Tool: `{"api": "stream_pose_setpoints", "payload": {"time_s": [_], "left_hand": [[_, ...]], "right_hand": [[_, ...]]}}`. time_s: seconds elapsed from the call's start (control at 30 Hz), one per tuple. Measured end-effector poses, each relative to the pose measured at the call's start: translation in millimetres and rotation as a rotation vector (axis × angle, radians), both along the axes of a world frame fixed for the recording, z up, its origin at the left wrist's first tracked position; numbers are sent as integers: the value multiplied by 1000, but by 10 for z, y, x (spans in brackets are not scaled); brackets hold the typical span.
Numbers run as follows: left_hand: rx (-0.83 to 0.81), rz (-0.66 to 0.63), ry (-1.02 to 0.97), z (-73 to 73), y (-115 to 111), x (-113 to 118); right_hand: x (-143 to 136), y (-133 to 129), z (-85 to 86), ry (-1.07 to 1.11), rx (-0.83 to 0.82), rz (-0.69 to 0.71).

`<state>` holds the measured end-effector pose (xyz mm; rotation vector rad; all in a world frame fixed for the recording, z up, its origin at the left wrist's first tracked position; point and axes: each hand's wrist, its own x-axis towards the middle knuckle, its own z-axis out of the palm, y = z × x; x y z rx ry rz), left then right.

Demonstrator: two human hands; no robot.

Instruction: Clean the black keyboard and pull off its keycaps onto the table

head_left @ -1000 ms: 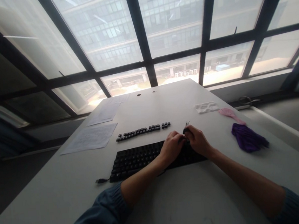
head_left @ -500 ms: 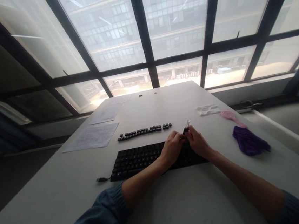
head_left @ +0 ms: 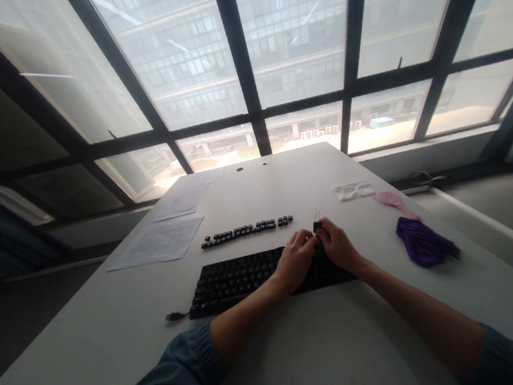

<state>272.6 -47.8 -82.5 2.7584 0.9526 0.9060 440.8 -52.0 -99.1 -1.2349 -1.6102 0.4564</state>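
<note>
From where I stand, the person's right hand has its fingers pinching a small black piece with two thin silvery wires, wires up. The left hand is just beside it, fingers bent and drawn together near the piece's lower end; I cannot tell whether they grip anything.

Under both hands is a black rectangular keyboard, reaching out left of the fingers to a black cable plug on the white desk. Beyond the fingers and to their left, loose black keycaps lie in a broken row. Well off to the right of the fingers are a pink brush and a bunched purple cloth.

For handling like this, I'd want the right pinch firm on the black body, clear of the springy-looking wires, the left fingertips steadying close by, and pressure applied gently, low over the keyboard, so nothing small slips away.
</note>
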Motion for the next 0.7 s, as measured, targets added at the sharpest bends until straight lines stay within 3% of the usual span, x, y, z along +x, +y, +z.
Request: {"api": "stream_pose_setpoints", "payload": {"time_s": [0.13,0.23,0.33,0.47,0.7], "left_hand": [[-44,21,-89,158,100,-63],[-42,144,-84,327,389,-131],[-61,260,63,406,742,-154],[-32,339,237,327,1041,-115],[5,392,337,163,1144,-96]], "right_hand": [[-7,-2,15,60,-5,-25],[-6,3,31,126,-17,-11],[-3,2,48,135,-32,11],[-1,-3,56,122,-35,18],[-16,-10,85,148,-43,32]]}}
